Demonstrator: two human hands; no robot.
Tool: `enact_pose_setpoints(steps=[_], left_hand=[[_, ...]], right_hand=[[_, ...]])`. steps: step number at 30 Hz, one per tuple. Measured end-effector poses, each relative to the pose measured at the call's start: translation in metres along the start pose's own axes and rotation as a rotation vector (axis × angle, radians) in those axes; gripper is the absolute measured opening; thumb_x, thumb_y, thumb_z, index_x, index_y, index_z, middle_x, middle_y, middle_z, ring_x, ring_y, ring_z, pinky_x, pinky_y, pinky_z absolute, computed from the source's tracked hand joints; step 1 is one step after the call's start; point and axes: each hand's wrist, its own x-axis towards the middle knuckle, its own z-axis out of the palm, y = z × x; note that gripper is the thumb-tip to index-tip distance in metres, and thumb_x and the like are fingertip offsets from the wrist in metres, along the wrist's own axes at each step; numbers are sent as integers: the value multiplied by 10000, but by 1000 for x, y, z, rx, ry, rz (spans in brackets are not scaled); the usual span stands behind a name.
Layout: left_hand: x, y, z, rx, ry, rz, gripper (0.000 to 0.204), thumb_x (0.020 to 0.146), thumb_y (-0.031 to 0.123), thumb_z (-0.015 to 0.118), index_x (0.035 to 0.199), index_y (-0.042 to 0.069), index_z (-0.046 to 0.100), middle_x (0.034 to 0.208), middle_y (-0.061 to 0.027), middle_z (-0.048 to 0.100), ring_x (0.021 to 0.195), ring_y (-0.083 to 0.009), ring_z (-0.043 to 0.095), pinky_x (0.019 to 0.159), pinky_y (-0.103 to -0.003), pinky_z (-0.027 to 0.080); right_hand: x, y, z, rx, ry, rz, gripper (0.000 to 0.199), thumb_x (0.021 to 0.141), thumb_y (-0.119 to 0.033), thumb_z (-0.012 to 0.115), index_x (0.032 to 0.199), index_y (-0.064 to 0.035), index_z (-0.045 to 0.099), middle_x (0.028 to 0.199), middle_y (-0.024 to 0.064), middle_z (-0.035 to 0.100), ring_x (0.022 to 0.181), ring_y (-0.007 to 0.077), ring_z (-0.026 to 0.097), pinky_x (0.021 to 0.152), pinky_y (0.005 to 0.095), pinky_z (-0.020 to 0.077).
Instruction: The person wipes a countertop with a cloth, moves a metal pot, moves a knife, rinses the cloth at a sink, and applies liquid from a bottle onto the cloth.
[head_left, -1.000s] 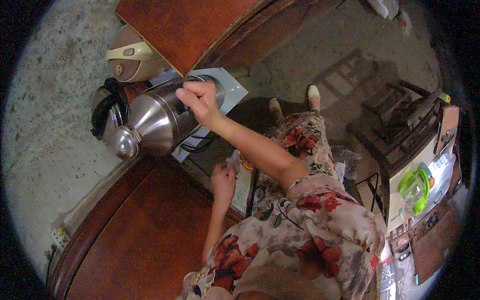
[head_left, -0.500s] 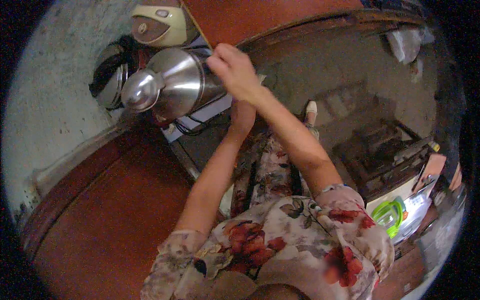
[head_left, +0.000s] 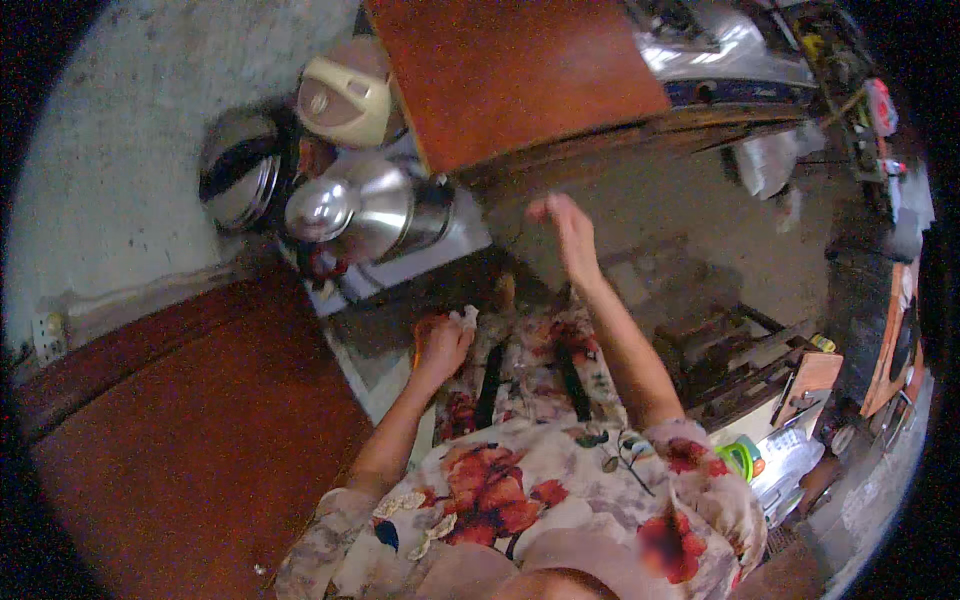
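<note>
My left hand (head_left: 443, 347) is closed on a small crumpled white cloth or tissue (head_left: 466, 319), which pokes out above the fingers over my lap. Farther forward and to the right, my right hand (head_left: 566, 228) is raised in the air, fingers curled in, with nothing visible in them. Both hands are apart from the shiny steel pot (head_left: 385, 212) with a domed lid, which stands to the left on a pale-topped stand (head_left: 455, 238). Behind it sits a cream and brown appliance (head_left: 350, 100). A dark, round, shiny-rimmed vessel (head_left: 240, 175) is by the wall.
A reddish-brown tabletop (head_left: 190, 450) lies at the left, and another brown board surface (head_left: 520, 80) is ahead. A metal stove-like unit (head_left: 725, 50) stands at the far right. Wooden racks (head_left: 740, 350) and a bright green container (head_left: 737, 457) are to my right.
My hands were together at the steel pot's base end. They have drawn away from it and apart, the left back toward my lap, the right out to the right. The view has shifted.
</note>
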Motion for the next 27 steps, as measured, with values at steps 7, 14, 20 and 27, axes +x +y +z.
enact_pose_setpoints(steps=[7,14,20,27], left_hand=[[117,176,-25,-100,-252,319,320,841,249,554,903,-65,543,870,-266,598,803,-422,594,733,-485,463],[195,396,34,480,-515,510,233,861,179,487,922,-40,538,743,-229,625,728,-411,620,659,-511,489],[259,625,92,816,-328,812,210,887,150,435,946,-24,536,730,-206,633,739,-385,639,641,-451,517],[320,767,138,631,-245,1129,208,901,204,479,883,19,572,804,-198,608,746,-378,616,637,-463,493]], right_hand=[[-78,31,-173,-438,61,200,337,922,-299,504,814,17,553,709,145,533,680,217,529,643,336,432],[-186,62,-343,-589,276,369,295,852,-287,554,828,3,599,811,203,603,776,377,585,686,442,463],[-235,61,-501,-538,640,470,263,848,-287,590,801,-30,606,803,173,610,785,361,591,688,449,466],[-256,82,-583,-302,923,476,254,858,-280,597,873,-27,614,832,168,636,796,339,613,685,429,469]])
